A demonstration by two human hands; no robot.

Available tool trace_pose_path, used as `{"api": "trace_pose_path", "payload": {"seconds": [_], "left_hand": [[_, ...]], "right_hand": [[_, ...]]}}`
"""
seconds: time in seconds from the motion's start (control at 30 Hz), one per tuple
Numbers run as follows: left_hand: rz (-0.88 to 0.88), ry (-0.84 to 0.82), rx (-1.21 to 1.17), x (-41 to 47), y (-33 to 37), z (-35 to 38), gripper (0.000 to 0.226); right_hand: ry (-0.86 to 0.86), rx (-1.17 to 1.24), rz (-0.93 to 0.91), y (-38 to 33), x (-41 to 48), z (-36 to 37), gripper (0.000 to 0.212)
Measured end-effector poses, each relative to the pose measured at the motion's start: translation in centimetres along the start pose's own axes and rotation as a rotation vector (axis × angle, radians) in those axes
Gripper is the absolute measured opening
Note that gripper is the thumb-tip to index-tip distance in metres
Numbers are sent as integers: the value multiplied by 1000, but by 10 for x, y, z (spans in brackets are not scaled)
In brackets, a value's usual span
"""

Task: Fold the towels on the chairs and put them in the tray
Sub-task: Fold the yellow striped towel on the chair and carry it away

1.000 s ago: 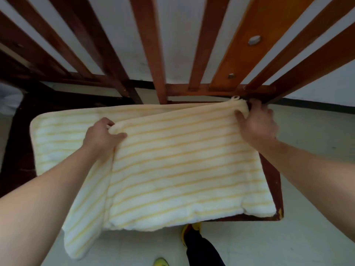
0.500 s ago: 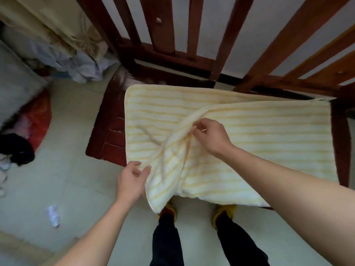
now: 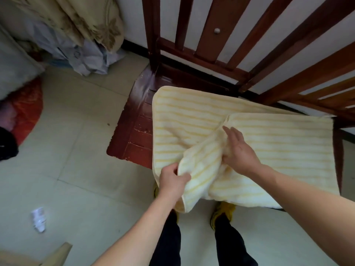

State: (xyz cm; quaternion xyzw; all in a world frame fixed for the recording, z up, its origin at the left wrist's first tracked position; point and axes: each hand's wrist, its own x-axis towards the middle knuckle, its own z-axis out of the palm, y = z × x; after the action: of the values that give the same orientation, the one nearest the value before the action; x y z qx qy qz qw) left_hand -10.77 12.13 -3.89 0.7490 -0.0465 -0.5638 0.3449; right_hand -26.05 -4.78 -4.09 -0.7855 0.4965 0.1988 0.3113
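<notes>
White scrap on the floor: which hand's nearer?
Left. The left hand grips the towel corner, toward the white scrap; the right hand rests on the towel farther right.

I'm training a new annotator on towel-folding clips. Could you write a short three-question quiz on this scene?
1. True or false: the towel lies on the wooden chair seat.
2. What does the left hand grip? A. a bunched part of the towel; B. a chair slat; C. litter on the floor.
3. Fill in: the right hand rests on the ____.
Key: 1 true; 2 A; 3 towel.
</notes>
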Motion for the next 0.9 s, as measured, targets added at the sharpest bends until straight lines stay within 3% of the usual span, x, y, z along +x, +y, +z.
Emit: {"api": "trace_pose_path", "payload": {"seconds": [0.1, 0.17, 0.23, 0.3, 0.4, 0.5, 0.67, 0.9], "left_hand": [[490, -81, 505, -19, 0, 1, 20], [626, -120, 605, -25, -7, -1, 21], [592, -77, 593, -23, -5, -6, 20], [415, -44, 446, -20, 8, -9, 19], [137, -76, 32, -22, 39, -12, 27], [153, -68, -133, -26, 80, -37, 26], [419, 78, 109, 10, 149, -75, 19], [435, 229, 445, 106, 191, -78, 3]], "right_hand": [[57, 110, 62, 4, -2, 1, 94], [81, 94, 63, 4, -2, -2, 91], [110, -25, 41, 4, 0, -6, 89], [157, -107, 40, 2, 6, -10, 89], [125, 33, 129, 3, 19, -12, 101], [52, 220, 227, 7, 28, -13, 105], [-41, 46, 170, 16, 29, -20, 86], [296, -39, 23, 18, 66, -45, 57]]}}
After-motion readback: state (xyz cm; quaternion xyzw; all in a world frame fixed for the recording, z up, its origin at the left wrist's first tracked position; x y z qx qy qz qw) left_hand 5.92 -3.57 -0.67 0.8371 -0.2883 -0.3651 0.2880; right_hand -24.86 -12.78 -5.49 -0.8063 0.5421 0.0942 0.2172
